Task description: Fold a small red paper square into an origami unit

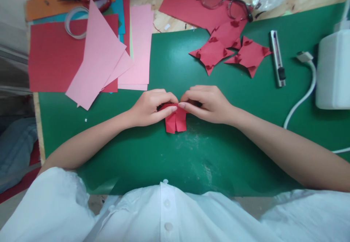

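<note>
Because it looks like thin craft paper, the folded red paper [181, 121] should be very light, stiff enough to keep a crease, yet easy to crumple or tear—most of all beside the slit running up its lower half. It probably slips little against dry skin, and the best hold is likely a light pinch along its creased upper edge, with the two loose flaps left free. It is near the middle of the desk [142, 154], in front of the wearer's chest, with its flaps pointing toward the body.

Both hands meet at its top. The left hand [154, 106] has its grip closed on the upper left part, thumb laid flat across the front and fingers curled behind. The right hand [207, 104] pinches the upper right edge, thumb and forefinger nearly together—the contact beneath is hidden. Both forearms angle inward from the sides, wrists low, knuckles bent. Beyond the right hand lie red star shapes [212, 54] and a craft knife [277, 57].
</note>
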Action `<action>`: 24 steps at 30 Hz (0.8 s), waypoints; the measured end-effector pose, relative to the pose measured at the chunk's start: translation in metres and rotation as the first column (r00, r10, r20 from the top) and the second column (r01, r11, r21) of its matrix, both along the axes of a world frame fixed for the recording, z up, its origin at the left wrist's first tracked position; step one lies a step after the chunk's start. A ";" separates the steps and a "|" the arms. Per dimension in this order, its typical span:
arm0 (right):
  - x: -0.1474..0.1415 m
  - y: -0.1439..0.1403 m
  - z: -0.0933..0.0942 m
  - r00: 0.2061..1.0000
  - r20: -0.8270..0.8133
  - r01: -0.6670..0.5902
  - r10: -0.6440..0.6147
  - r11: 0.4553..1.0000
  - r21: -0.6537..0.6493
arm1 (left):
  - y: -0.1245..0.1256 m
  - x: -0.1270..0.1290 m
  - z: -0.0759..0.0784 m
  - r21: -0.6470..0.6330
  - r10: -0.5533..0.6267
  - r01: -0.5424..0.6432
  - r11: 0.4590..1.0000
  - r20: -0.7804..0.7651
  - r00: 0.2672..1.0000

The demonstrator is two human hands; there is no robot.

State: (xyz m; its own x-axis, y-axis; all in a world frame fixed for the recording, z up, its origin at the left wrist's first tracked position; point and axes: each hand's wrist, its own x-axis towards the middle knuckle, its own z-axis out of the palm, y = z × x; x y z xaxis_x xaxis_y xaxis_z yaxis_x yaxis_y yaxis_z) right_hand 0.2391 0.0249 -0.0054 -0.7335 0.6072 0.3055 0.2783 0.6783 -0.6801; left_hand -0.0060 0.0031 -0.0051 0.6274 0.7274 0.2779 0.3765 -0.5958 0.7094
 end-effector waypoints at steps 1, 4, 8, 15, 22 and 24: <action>0.000 0.000 0.000 1.000 0.012 -0.001 0.001 1.000 -0.008 | 0.000 0.000 0.000 0.004 -0.001 0.001 1.000 -0.002 1.000; 0.000 0.000 0.000 1.000 0.025 -0.001 0.001 1.000 -0.011 | 0.000 0.001 0.000 0.026 -0.003 0.003 1.000 0.008 1.000; 0.000 0.000 0.000 1.000 0.011 -0.001 0.001 1.000 0.002 | 0.000 0.001 0.000 0.043 -0.002 0.001 0.999 0.017 1.000; 0.001 0.000 -0.001 1.000 0.013 -0.004 0.004 1.000 0.004 | 0.000 0.000 0.000 -0.021 -0.003 0.003 1.000 -0.024 1.000; 0.000 0.000 -0.002 1.000 -0.003 0.000 0.000 1.000 0.009 | 0.000 0.000 0.000 0.000 -0.003 0.003 1.000 -0.004 1.000; 0.001 0.000 -0.003 1.000 0.005 0.000 0.000 1.000 -0.001 | 0.000 0.000 -0.001 0.004 0.000 0.000 1.000 -0.004 1.000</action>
State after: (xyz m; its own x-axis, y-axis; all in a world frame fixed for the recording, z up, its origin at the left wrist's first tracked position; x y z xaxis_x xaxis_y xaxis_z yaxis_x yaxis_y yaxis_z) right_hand 0.2396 0.0248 -0.0081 -0.7347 0.6079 0.3012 0.2818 0.6773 -0.6796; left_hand -0.0056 0.0029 -0.0057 0.6286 0.7262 0.2783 0.3793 -0.5987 0.7055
